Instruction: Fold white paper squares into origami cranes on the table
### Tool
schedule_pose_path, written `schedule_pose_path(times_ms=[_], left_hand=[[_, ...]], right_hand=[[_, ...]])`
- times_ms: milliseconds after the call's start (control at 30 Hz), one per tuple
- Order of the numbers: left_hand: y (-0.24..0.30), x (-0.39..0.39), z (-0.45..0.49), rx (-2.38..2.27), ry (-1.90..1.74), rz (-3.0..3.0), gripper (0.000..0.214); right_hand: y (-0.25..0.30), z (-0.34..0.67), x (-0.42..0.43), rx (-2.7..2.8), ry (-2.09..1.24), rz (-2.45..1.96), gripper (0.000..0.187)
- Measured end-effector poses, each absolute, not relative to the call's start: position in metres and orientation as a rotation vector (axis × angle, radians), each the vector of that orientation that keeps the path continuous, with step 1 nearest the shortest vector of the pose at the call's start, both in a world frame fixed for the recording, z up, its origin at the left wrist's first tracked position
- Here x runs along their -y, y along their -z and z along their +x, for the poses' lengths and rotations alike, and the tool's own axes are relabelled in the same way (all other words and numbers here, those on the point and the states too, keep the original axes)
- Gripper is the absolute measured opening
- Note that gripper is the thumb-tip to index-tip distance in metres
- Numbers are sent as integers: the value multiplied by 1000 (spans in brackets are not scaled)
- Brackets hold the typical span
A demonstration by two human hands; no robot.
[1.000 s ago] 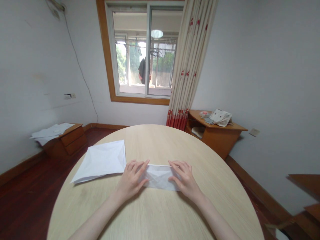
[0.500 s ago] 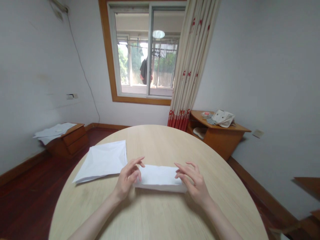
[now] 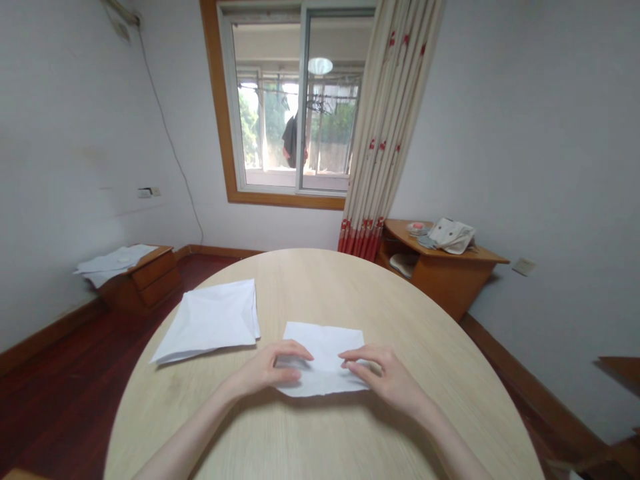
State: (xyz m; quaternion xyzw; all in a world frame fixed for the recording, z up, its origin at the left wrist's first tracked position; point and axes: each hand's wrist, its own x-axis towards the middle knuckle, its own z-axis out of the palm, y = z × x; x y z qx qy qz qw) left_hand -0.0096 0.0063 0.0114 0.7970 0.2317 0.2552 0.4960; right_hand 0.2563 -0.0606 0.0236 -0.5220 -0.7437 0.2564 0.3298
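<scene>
White paper [image 3: 324, 357], creased across its width, lies on the pale round table [image 3: 300, 440] between the person's two hands. Reading the clock from the sheet, I see the left hand [image 3: 260, 370] at nine, its thumb and fingers spread apart over that edge. At three to four, the right hand [image 3: 393, 380] curls over the other edge, thumb and forefinger tips close; whether they pinch the paper, I cannot tell. Folded white sheets [image 3: 217, 317] rest at ten o'clock. Toward twelve stands the window [image 3: 302, 100], with the curtain [image 3: 383, 143] at one.
</scene>
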Motion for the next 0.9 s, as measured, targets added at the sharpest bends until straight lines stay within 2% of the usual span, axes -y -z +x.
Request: schedule_pose_path(times_ms=[267, 500, 667, 900], left_hand=[[0, -11, -12, -568, -374, 1906, 44], [7, -4, -5, -741, -433, 2010, 36], [20, 2, 3, -876, -461, 2338, 44], [23, 10, 9, -850, -470, 2590, 47]], right_hand=[[-16, 257, 57, 2018, -871, -1390, 32], [-1, 262, 49, 2064, -896, -1415, 36], [-2, 266, 50, 2094, -926, -1428, 33], [-2, 262, 54, 2207, -668, -1544, 31]])
